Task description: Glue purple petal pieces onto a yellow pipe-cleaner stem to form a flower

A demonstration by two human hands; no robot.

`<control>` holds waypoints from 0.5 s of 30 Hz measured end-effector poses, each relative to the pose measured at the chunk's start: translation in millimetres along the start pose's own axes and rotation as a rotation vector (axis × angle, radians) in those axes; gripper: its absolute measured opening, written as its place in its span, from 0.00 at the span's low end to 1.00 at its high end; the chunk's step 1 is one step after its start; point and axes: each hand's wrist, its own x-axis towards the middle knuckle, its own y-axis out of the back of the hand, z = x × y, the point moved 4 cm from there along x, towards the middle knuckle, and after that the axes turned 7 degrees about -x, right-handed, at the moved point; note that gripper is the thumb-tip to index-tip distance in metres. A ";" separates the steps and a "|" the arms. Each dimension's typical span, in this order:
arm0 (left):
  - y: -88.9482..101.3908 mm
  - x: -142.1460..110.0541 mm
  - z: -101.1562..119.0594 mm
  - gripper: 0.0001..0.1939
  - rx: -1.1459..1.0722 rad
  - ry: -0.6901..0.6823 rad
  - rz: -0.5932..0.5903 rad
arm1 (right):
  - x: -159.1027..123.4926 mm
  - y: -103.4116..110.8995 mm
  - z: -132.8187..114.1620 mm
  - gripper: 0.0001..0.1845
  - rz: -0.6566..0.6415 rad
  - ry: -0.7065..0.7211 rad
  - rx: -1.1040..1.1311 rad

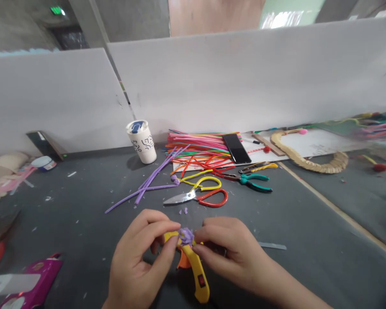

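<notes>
The purple piece (186,236), a small crumpled, fuzzy cluster with ruffled, uneven edges, sits low in the centre of the frame, pinched at its left edge and overlapping the yellow glue gun (197,270). The gun lies with its handle slanting toward the bottom of the frame, a dark switch with red set near the end. Its orange trigger shows left of the handle; the upper body is partly hidden.

Glue gun (197,268): smooth plastic. Purple piece (187,237): rough. Scissor blades (180,198): shiny metal. Phone (237,149): glossy. Tabletop (296,214): matt.
</notes>
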 end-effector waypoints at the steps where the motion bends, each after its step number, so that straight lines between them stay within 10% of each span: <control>1: 0.9 0.2 1.0 0.14 0.023 -0.010 0.001 | -0.9 -0.1 -1.0 0.09 -0.014 0.019 -0.048; 15: 2.8 8.3 -3.0 0.12 0.064 0.054 -0.146 | -1.9 4.0 -1.1 0.15 -0.106 0.110 -0.287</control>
